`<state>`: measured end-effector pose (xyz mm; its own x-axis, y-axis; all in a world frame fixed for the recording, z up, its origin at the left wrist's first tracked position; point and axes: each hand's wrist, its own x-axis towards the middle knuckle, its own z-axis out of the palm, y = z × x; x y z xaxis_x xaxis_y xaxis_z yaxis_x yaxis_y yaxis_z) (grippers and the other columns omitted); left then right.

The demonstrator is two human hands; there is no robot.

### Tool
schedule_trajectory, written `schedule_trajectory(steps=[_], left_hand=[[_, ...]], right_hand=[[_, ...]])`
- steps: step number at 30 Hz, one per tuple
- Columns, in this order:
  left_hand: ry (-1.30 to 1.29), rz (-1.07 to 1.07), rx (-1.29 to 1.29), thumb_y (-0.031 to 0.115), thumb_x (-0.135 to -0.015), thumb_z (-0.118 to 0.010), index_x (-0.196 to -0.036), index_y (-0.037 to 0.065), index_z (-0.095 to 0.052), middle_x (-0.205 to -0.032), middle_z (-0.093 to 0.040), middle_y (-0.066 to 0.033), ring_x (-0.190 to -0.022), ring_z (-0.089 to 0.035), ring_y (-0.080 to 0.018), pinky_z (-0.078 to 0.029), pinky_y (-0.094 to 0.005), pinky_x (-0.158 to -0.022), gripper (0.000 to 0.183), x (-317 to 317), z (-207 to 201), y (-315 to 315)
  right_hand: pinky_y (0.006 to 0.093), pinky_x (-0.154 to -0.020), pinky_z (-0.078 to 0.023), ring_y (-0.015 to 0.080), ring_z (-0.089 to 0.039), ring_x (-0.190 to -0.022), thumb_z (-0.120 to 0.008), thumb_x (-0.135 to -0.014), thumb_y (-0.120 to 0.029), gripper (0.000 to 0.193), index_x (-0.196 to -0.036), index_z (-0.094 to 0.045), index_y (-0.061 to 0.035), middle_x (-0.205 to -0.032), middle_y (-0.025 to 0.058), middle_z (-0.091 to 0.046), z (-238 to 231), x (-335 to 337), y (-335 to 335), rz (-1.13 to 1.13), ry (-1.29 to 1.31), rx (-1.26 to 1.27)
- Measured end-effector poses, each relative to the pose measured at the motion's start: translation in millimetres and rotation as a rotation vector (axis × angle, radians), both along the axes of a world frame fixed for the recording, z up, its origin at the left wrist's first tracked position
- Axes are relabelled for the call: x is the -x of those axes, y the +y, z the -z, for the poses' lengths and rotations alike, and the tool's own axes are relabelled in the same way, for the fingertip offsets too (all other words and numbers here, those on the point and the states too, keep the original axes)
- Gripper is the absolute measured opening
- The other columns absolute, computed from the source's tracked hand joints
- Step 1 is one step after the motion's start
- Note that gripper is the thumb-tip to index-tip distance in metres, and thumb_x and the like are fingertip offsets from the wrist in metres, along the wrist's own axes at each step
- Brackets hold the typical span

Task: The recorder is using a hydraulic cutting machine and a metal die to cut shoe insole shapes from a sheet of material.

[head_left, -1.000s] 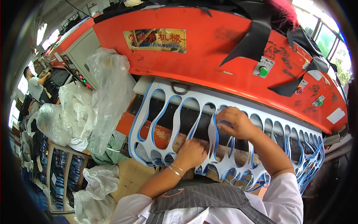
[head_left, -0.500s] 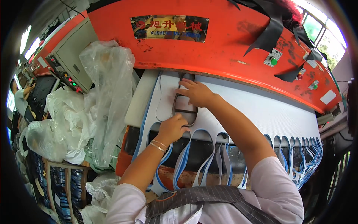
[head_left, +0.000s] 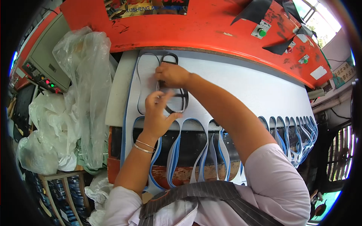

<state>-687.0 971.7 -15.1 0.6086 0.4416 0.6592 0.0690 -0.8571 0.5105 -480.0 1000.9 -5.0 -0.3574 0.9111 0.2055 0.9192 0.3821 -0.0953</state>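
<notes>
A sole-shaped metal cutting die [head_left: 186, 99] is on a white sheet [head_left: 249, 83] with blue-edged layers. My right hand [head_left: 173, 75] is closed around its upper middle part, hiding some of the frame. Close to the die's lower left side is my left hand [head_left: 155, 117], fingers apart and slightly blurred, with nothing held in it. Just left of the die, a sole-shaped outline [head_left: 139, 81] shows in the sheet. Whether the die rests flat or is slightly lifted, I cannot tell.
An orange machine beam [head_left: 203, 34] crosses behind the sheet, with a green button [head_left: 262, 32]. Cut-out strips [head_left: 173, 162] hang over the near edge. Clear plastic bags [head_left: 88, 94] and a control box [head_left: 47, 56] stand left, above a crate [head_left: 64, 188] of dark blue pieces.
The view has shifted, so the machine appears higher and further left. My left hand has come off the die and its fingers have spread. My right hand has closed around the die.
</notes>
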Motion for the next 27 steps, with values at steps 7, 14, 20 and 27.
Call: schedule_trajectory(steps=[7, 14, 20, 27], left_hand=[[0.291, -0.023, -0.025, 0.038, -0.079, -0.068, -0.120, -0.008, -0.049, -0.101, -0.064, -0.0229, -0.095, -0.062, -0.0360, -0.050, -0.0416, -0.083, 0.064, -6.7, 24.7, 9.5], [0.904, 0.048, -0.079, 0.045, -0.086, -0.054, -0.084, 0.006, -0.069, -0.089, -0.067, -0.0156, -0.085, -0.064, -0.0326, -0.049, -0.0435, -0.079, 0.042, -58.9, -28.2, 51.7], [0.396, -0.066, -0.431, 0.031, -0.093, -0.045, -0.122, 0.007, -0.058, -0.128, -0.056, -0.0083, -0.128, -0.043, -0.0250, -0.030, -0.0407, -0.108, 0.040, -126.5, 53.4, 127.0], [0.498, -0.009, -0.186, 0.022, -0.094, -0.038, -0.135, 0.009, -0.047, -0.144, -0.043, -0.0035, -0.137, -0.033, -0.0220, -0.022, -0.0392, -0.114, 0.044, -152.0, 54.4, 112.0]], right_hand=[[0.0355, -0.084, -0.051, 0.0224, -0.062, -0.089, -0.065, -0.075, -0.004, 0.023, -0.098, -0.067, -0.0082, -0.098, 0.0063, -0.064, -34.2, -60.3, -26.9, -0.007, 1.276, -0.137], [0.0393, -0.066, -0.048, 0.0285, -0.064, -0.073, -0.063, -0.084, -0.017, 0.021, -0.092, -0.058, 0.0019, -0.076, 0.0200, -0.062, -96.6, -68.3, -111.8, 0.847, 0.679, -0.308], [0.0394, -0.047, -0.052, 0.0295, -0.064, -0.052, -0.055, -0.081, -0.015, 0.024, -0.093, -0.058, 0.0058, -0.074, 0.0217, -0.063, -19.1, -43.6, -98.4, 1.161, 0.554, 0.372], [0.0434, -0.071, -0.053, 0.0326, -0.067, -0.082, -0.054, -0.087, -0.028, 0.045, -0.118, -0.051, 0.0050, -0.092, 0.0255, -0.065, 17.9, -87.0, -64.1, 1.222, 0.289, 0.216]])
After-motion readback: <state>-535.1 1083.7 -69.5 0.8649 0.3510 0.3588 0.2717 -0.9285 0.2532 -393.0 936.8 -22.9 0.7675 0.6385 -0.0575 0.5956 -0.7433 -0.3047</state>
